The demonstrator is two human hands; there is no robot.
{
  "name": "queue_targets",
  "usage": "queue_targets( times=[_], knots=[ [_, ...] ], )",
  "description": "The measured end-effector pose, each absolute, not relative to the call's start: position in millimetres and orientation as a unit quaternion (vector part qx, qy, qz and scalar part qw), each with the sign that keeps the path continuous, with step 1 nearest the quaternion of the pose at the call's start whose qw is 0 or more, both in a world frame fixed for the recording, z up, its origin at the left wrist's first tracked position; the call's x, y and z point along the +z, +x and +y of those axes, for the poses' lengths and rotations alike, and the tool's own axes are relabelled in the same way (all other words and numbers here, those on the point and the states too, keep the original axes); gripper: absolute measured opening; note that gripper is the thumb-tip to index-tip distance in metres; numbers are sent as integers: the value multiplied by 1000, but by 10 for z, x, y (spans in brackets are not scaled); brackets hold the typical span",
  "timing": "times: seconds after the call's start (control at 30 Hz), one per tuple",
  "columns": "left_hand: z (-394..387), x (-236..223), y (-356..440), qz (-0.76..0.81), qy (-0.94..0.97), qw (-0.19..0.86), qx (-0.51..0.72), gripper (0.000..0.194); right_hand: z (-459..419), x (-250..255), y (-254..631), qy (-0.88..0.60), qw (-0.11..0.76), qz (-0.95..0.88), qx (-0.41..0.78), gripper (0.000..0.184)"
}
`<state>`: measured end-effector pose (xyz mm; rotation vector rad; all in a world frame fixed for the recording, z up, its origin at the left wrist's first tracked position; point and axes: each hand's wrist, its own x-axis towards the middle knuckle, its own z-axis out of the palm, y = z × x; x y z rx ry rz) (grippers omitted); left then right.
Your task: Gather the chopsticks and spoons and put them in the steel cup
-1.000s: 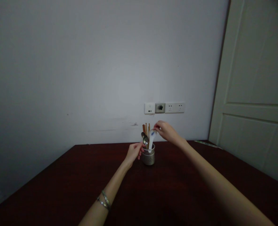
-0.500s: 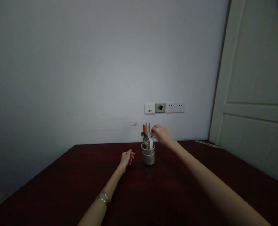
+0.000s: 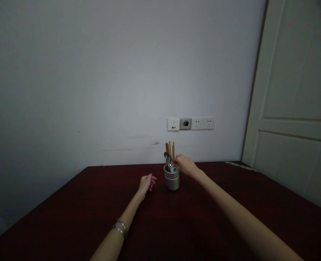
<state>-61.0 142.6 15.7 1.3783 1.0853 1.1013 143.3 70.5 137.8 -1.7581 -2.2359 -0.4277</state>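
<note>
A metal utensil holder (image 3: 172, 182) stands upright on the dark red table. Wooden chopsticks (image 3: 169, 148) and several metal spoons (image 3: 169, 160) lean inside it. My right hand (image 3: 186, 165) is over the holder's right side, its fingers closed on the end of a white soup spoon (image 3: 173, 169) with a blue mark. That spoon is low in the holder, with only its bowl end showing at the rim. To the left of the holder, my left hand (image 3: 146, 183) rests on the table, fingers loosely bent and apart, holding nothing and not touching the holder.
The dark red table (image 3: 95, 203) reaches back to a pale wall (image 3: 122, 90). Sockets and a switch (image 3: 190, 123) are on the wall behind the holder. At the right stands a white panelled door (image 3: 296, 108). A thin patterned strip (image 3: 240, 166) lies along the table's back right edge.
My right hand has moved down, lowering the white soup spoon deeper into the holder. My left hand has stayed about where it was.
</note>
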Motion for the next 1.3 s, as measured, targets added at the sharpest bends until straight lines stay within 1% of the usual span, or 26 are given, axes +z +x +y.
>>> queue_targets(
  times=[0.17,0.73,0.83,1.03,1.17,1.3],
  knots=[
    [1457,138,-605,459,580,510,439,38,708,1389,1435,-627,116,-759,-132,20],
    [1486,105,-613,456,603,502,421,37,726,1362,1516,-622,147,-761,-110,20],
    [1479,104,-615,455,603,502,421,37,715,1375,1548,-618,164,-760,-115,21],
    [1458,110,-620,452,604,498,427,37,651,1380,1673,-623,227,-739,-119,24],
    [1481,89,-613,455,598,494,438,35,622,1226,1840,-652,261,-701,-118,25],
    [1512,54,-617,469,602,452,462,31,619,878,2078,-679,231,-694,-67,27]
  ],
)
